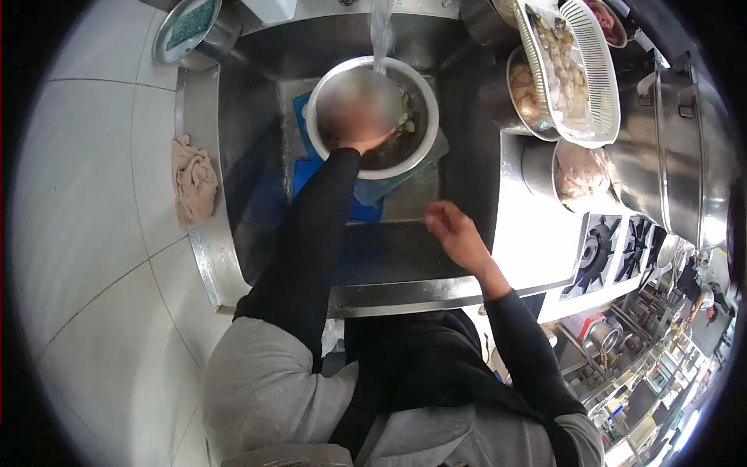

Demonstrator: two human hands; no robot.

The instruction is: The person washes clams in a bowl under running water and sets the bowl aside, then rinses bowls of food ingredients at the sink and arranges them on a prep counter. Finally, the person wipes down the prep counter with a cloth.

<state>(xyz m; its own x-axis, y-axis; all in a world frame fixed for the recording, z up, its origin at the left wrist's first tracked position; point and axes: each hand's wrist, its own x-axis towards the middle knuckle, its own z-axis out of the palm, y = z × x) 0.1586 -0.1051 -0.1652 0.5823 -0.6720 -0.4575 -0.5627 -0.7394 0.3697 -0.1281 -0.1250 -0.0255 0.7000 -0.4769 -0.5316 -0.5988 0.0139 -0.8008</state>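
Note:
A round metal bowl (426, 148) stands in the sink (467, 167), with a stream of water (381, 35) running into it. My left hand (359, 109) is inside the bowl. It is blurred, so its fingers and anything in them cannot be made out. To its right, small pale and dark pieces (408, 118) lie in the bowl's water; their kind is unclear. Beneath the bowl are a blue flat item (305, 175) and a greenish translucent sheet (393, 184). My right hand (457, 233) hovers over the sink's front right, fingers loosely bent and apart, holding nothing visible.
A white plastic basket (605, 93) of shellfish-like pieces rests over metal containers at right. A pot with pale meat (582, 173), a large stockpot (669, 148) and burners (595, 253) follow. A cloth (193, 183) lies on the left edge. Another person (704, 302) is far right.

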